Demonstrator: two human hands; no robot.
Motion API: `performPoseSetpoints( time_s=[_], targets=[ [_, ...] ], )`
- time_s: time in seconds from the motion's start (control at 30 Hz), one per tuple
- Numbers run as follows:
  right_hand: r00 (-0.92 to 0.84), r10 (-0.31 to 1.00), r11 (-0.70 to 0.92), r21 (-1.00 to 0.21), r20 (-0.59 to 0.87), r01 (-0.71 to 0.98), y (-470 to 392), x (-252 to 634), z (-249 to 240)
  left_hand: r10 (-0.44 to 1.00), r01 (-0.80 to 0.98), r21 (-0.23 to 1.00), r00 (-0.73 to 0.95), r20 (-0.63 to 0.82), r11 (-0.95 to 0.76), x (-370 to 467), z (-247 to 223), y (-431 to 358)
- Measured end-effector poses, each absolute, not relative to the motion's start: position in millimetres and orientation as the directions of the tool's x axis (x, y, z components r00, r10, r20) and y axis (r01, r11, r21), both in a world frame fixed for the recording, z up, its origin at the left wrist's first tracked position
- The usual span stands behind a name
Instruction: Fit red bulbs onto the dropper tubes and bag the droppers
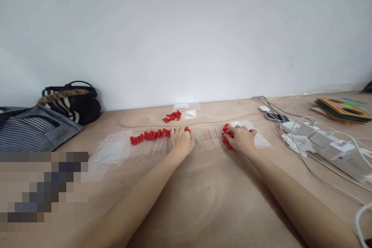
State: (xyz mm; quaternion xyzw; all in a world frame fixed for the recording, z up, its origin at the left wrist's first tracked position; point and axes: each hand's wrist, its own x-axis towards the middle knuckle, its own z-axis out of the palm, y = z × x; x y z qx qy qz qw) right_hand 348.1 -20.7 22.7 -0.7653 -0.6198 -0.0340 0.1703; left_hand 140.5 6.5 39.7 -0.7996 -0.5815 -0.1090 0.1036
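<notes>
A row of droppers, thin clear glass tubes with red rubber bulbs [151, 135], lies left of centre on the wooden table. My left hand [182, 142] rests over the right end of this row with its fingers bent down and together; what is under them is hidden. One red bulb [187, 129] shows beside its fingertips. Bare glass tubes [200, 140] lie between my hands. My right hand [243, 138] is closed, thumb and forefinger on a red rubber bulb [228, 145] within a small pile. More loose red bulbs [173, 116] lie farther back.
Clear plastic bags lie at the left [113, 150], under my right hand [261, 138] and at the back [190, 114]. A power strip with chargers [328, 143] and cables stands right. Coloured frames [343, 110] are stacked behind it. Striped bags [37, 128] sit left, by the wall.
</notes>
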Motion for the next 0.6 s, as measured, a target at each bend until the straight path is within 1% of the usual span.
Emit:
performPoseSetpoints(
  time_s=[0.2,0.4,0.5,0.6],
  targets=[
    [0.194,0.942,-0.145,-0.187,0.275,0.972,-17.4,354.0,19.5,0.951,0.97,0.011,0.235,0.203,-0.242,147.5,40.5,15.5],
    [0.143,0.944,-0.081,-0.211,0.298,0.974,-13.5,356.4,18.2,0.982,0.984,0.063,0.159,0.106,-0.167,152.6,43.8,24.7],
    [0.111,0.947,-0.051,-0.202,0.3,0.978,-12.1,356.2,17.5,0.988,0.986,0.086,0.136,0.079,-0.143,152.9,44.4,27.1],
    [0.101,0.951,-0.04,-0.21,0.293,0.977,-11.3,355.4,16.8,0.986,0.982,0.112,0.146,0.078,-0.154,150.7,46.9,25.6]
  ],
)
